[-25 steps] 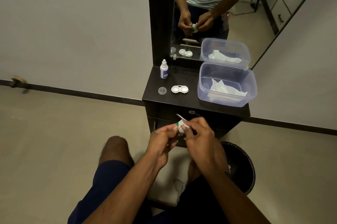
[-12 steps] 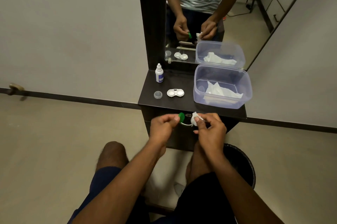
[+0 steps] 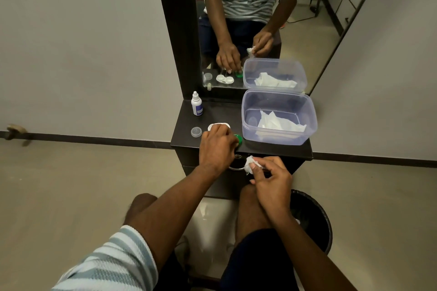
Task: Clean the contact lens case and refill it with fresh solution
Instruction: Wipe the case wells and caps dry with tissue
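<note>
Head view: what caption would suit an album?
Left hand sets green cap by case; right hand pinches tissue.

Left hand (image 3: 216, 146) reaching forward, fingers curled down; right hand (image 3: 272, 182) nearer body, fingers pinched.

Dim, even indoor light – sharp, wide-angle frame

No hard shadows; soft sheen on the floor tile (image 3: 212, 219) under the knees; wall (image 3: 82, 42) flat grey; straight lines bow near the edges – striped sleeve (image 3: 113, 264) at the bottom slightly soft.
</note>
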